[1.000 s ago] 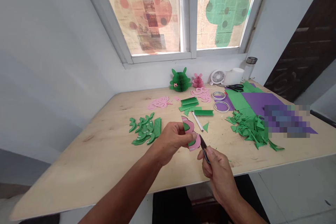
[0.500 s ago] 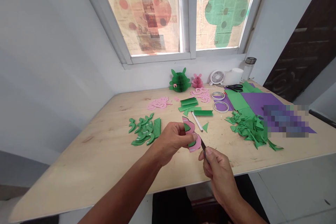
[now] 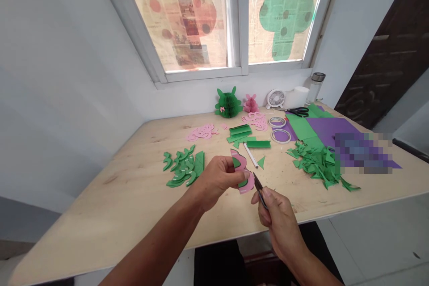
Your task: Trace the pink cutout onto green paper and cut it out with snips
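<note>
My left hand (image 3: 223, 176) pinches a curved pink paper cutout (image 3: 247, 185) with green paper layered against it, holding it above the table. In my right hand (image 3: 276, 208) is a pair of scissors (image 3: 258, 185), its dark blades pointing up beside the cutout's right edge. My fingers cover most of the scissor handles. On the table left of my left hand lies a pile of curved green paper pieces (image 3: 184, 170). Just beyond the cutout rest a white pen (image 3: 251, 156) and a small green triangle scrap (image 3: 261, 162).
Green scraps (image 3: 315, 165) are heaped at the right, near purple paper sheets (image 3: 335, 127). Tape rolls (image 3: 280, 136), black scissors (image 3: 298, 111), folded green strips (image 3: 240, 132) and pink cutouts (image 3: 203, 132) lie farther back. A green paper figure (image 3: 228, 103), small fan (image 3: 275, 98) and bottle (image 3: 315, 88) stand along the wall.
The scissor blades have come slightly away from the pink cutout's edge and look a little parted. My left hand keeps its pinch, and the view has shifted slightly.
</note>
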`<action>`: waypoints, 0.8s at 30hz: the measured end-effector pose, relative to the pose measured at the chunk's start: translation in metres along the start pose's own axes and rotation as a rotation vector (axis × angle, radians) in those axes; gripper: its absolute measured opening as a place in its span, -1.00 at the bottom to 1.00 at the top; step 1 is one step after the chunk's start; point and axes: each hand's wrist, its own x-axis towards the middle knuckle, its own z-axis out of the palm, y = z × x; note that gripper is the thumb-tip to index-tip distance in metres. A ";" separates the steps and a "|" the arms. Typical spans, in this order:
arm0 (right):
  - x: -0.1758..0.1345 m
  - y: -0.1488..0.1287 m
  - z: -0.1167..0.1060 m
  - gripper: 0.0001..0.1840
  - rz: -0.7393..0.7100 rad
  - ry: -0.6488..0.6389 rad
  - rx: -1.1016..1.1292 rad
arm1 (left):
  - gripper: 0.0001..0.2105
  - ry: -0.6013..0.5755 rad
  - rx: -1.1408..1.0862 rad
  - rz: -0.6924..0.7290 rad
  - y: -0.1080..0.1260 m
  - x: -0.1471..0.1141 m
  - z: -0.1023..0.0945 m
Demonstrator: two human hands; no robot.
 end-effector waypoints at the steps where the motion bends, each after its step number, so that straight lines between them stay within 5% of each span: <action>1: 0.000 0.000 0.000 -0.51 -0.001 0.001 0.002 | -0.83 0.000 0.000 -0.001 0.000 0.000 0.000; 24: -0.001 0.003 -0.001 -0.50 0.003 0.034 0.022 | -0.84 -0.028 -0.001 0.020 -0.006 0.000 -0.005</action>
